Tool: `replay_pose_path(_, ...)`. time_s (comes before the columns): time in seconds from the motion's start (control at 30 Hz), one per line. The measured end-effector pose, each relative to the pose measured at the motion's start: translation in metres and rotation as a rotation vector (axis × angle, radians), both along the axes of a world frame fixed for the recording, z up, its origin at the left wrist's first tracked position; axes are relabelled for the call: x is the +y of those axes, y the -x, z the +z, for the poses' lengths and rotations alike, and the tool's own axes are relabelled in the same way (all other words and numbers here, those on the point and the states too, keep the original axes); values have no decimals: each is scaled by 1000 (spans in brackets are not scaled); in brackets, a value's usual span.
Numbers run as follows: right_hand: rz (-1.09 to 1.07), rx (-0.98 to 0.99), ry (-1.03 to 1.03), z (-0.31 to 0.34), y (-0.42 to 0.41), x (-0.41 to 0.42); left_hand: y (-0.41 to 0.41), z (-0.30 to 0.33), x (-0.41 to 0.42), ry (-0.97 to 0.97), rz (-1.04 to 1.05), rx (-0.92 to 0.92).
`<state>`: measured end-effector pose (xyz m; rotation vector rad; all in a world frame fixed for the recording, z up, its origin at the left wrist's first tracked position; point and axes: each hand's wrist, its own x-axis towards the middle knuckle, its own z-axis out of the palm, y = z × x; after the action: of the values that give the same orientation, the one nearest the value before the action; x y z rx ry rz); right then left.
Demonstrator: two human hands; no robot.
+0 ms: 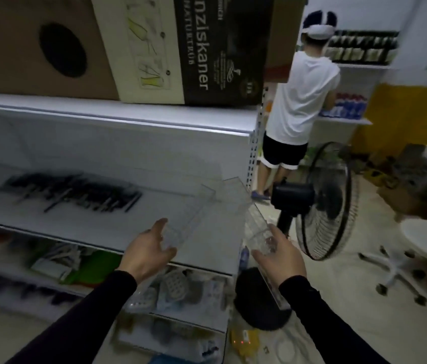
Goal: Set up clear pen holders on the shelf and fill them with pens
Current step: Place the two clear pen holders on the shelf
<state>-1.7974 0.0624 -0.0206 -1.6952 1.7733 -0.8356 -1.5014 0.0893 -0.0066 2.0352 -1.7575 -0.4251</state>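
Lettering on the brown-and-white printed cardboard box [181,48], lying on its side on top of the white metal shelf unit [118,143], reads in part "nziskaner" and, smaller, what may be "NATURTRÜB"; its first letters are cut off. A plain brown cardboard box with a round black hole [36,48] stands just beside it.

Left hand [146,252] has fingers spread wide, fingertips touching the near end of a clear plastic pen holder [194,214] lying on the white shelf board. Right hand [280,254] pinches a second clear plastic holder [257,227], tilted at the shelf's end edge; its outline is hard to trace.

Beyond the left fingers, well apart, lies a blurred row of black pens [70,193]; bare board lies between. Past the right fingers stands a black pedestal fan [325,200], near the shelf end. A person in a white shirt [301,101] faces far shelves. Goods on the lower shelves are smeared beyond reading.
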Motion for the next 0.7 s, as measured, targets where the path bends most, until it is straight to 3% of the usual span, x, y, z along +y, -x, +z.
replay_pose_path(0.43,237,-3,-89,1,-12,-59,-6,13,3,-33,181,-49)
replay_pose_path(0.7,231,47,-103,-13,-37,-82,-38,4,-27,-67,159,-37)
